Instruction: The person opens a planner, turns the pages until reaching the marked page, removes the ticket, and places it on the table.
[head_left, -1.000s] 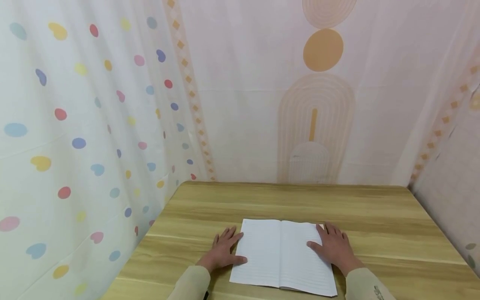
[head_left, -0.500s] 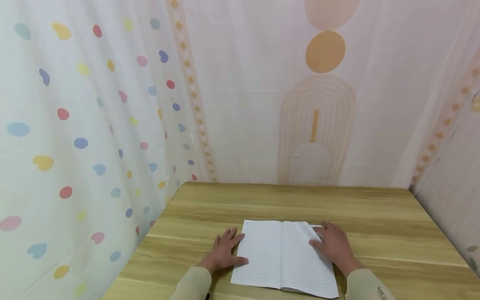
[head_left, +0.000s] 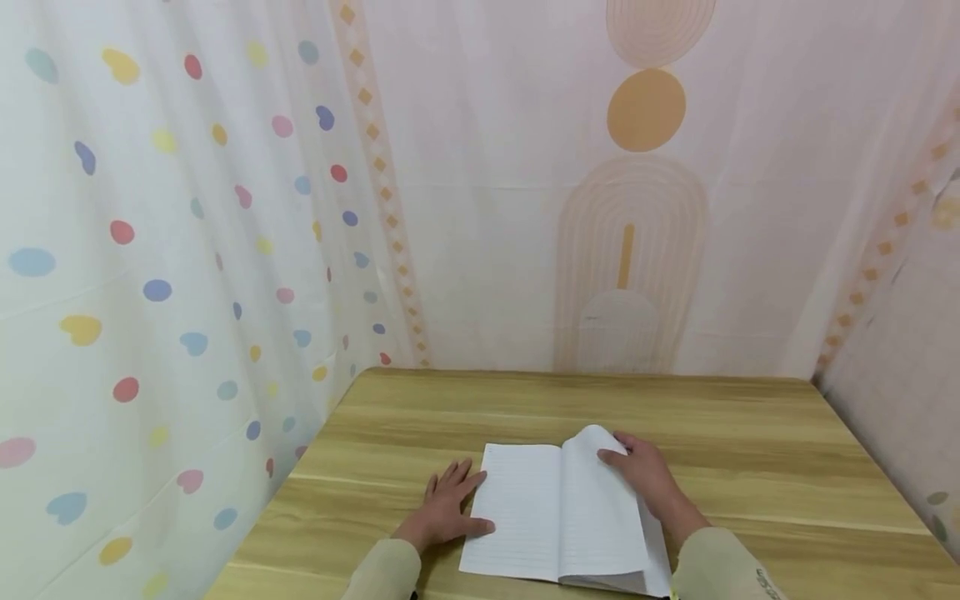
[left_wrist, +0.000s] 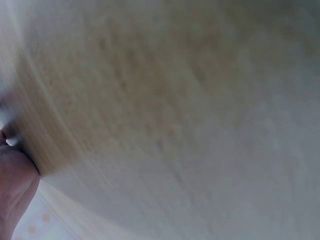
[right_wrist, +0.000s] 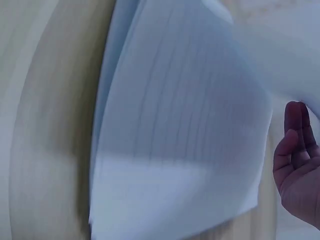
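Observation:
An open notebook (head_left: 517, 510) with lined white pages lies on the wooden table. My left hand (head_left: 447, 510) rests flat with fingers spread, thumb on the left page's edge and the other fingers beside it on the table. With thumb and fingers, my right hand (head_left: 649, 477) pinches the far outer corner of a right-hand page (head_left: 600, 508), which bows up off the sheets below. The right wrist view shows the lined sheet (right_wrist: 185, 90) beneath and part of the right hand (right_wrist: 300, 172) at the raised paper. Only a bit of the left hand (left_wrist: 17, 185) appears in the left wrist view.
The wood-grain table (head_left: 420, 408) extends beyond the notebook on its far side and both sides. A dotted curtain (head_left: 172, 250) hangs at the left, and a patterned curtain (head_left: 480, 250) hangs behind the table's far edge.
The right hand has taken hold of the right page's far corner, lifting it and moving it left and away from me. The left hand stays in place.

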